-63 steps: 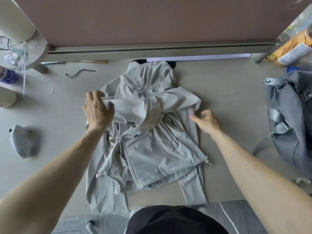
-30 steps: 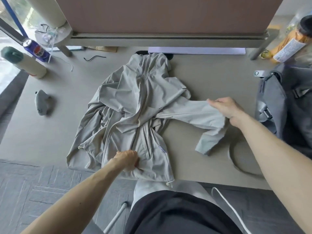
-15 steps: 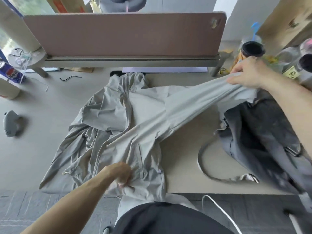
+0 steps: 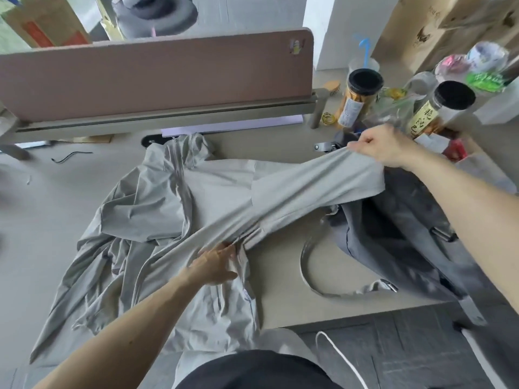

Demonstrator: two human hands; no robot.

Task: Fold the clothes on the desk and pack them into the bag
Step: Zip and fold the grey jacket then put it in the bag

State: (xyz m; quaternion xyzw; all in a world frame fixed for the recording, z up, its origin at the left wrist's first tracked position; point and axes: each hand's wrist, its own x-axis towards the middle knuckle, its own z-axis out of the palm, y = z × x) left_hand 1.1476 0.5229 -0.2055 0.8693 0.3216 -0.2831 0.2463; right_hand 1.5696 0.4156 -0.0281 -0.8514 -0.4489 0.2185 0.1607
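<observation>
Light grey zip-up jacket (image 4: 157, 220) spread on my beige tabletop (image 4: 42, 197), one sleeve (image 4: 309, 189) pulled out taut.
I see my right hand (image 4: 384, 147) clenched on the cuff end of that sleeve, raised off to the jacket's right; my left hand (image 4: 216, 265), fingers stretched out, presses the jacket's middle. The dark grey fabric bag (image 4: 393, 226) lies just right of the jacket, under the sleeve; a pink-brown divider panel (image 4: 154, 77) stands behind the jacket.

single head view, steeply down over the desk (image 4: 47, 203), seemingly close
</observation>
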